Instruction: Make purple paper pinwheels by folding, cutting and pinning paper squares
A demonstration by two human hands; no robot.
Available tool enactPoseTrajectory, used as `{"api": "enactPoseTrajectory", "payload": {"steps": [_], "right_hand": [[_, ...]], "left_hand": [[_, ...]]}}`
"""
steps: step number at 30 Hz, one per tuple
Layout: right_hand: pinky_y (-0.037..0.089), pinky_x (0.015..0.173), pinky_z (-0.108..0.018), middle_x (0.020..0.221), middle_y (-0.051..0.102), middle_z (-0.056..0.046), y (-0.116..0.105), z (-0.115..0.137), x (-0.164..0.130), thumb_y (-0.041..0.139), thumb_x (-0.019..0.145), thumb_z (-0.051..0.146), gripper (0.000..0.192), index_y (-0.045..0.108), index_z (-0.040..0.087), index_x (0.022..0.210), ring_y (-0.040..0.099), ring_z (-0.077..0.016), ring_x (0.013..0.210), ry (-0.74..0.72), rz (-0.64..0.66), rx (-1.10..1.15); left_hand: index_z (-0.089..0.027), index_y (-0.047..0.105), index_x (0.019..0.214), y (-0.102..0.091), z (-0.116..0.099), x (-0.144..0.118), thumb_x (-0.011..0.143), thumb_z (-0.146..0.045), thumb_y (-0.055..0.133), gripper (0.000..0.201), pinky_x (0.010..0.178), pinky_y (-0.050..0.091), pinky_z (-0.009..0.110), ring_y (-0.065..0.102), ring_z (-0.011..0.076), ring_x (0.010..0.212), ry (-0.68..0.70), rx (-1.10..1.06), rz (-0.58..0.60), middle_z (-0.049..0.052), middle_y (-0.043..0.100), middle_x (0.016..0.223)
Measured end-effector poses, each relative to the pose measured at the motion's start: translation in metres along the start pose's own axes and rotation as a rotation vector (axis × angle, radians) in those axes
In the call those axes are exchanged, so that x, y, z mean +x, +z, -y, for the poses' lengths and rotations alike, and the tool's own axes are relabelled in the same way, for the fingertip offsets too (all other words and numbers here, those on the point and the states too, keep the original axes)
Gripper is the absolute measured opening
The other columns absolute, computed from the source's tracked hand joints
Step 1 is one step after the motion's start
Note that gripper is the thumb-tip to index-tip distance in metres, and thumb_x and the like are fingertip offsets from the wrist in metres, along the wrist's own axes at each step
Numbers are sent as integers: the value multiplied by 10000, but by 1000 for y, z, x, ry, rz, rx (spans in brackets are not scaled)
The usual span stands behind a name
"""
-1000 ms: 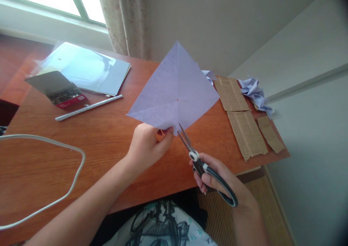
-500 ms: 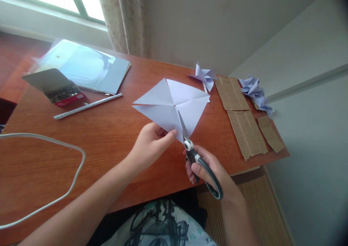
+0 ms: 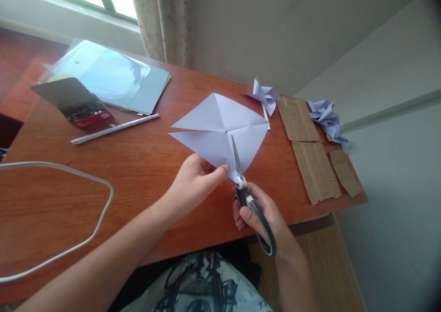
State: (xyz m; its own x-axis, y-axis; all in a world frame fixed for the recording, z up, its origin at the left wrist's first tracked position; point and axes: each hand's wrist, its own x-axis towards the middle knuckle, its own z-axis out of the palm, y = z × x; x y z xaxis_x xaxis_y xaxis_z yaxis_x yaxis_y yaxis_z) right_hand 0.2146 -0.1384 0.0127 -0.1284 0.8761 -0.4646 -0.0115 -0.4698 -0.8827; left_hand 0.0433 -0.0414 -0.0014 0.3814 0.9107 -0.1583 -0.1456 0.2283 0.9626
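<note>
Left hand: the left hand (image 3: 193, 183) pinches the near corner of the pale lilac square paper sheet (image 3: 213, 128), thumb and fingers (image 3: 220, 169) closed on its edge, holding it just above the reddish-brown wooden worktop (image 3: 138, 165).
Right hand: the right hand (image 3: 265, 215) grips the black-and-white-handled steel scissors (image 3: 246, 197), its fingers closed through the handle loops.
Paper: it lies near flat, creased corner to corner, at 12 o'clock from both hands, in the middle of the worktop.
Blades: they point to 12 o'clock along the crease from the near corner, the tip short of the centre.
Step in hand: judged from the blades' place, a cut along one diagonal crease toward the centre.
Next move calls for: stopping the cut before the centre, the left hand keeping the sheet taut and its thumb clear of the blades.
At 1 o'clock: a small lilac paper pinwheel (image 3: 265, 96), brown corrugated cardboard strips (image 3: 310, 151) and crumpled lilac paper scraps (image 3: 327, 119).
At 10 o'clock: an open red box of metal pins (image 3: 82, 110), a white rolled paper stick (image 3: 115, 129) and a clear plastic folder (image 3: 110, 75).
At 9 o'clock: a white looped cable (image 3: 69, 178).
Writing: none can be read; the box label is too small.
</note>
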Motion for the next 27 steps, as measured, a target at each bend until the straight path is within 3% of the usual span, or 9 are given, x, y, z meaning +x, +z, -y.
{"api": "enactPoseTrajectory", "payload": {"steps": [27], "right_hand": [[436, 543, -221, 784, 576, 12, 3, -11, 2, 755, 829, 524, 481, 565, 216, 1145, 511, -104, 609, -68, -68, 25]], "left_hand": [[-135, 683, 809, 5, -1, -1, 763, -223, 689, 99, 693, 559, 272, 720, 207, 760, 10, -94, 7, 60, 773, 811]]}}
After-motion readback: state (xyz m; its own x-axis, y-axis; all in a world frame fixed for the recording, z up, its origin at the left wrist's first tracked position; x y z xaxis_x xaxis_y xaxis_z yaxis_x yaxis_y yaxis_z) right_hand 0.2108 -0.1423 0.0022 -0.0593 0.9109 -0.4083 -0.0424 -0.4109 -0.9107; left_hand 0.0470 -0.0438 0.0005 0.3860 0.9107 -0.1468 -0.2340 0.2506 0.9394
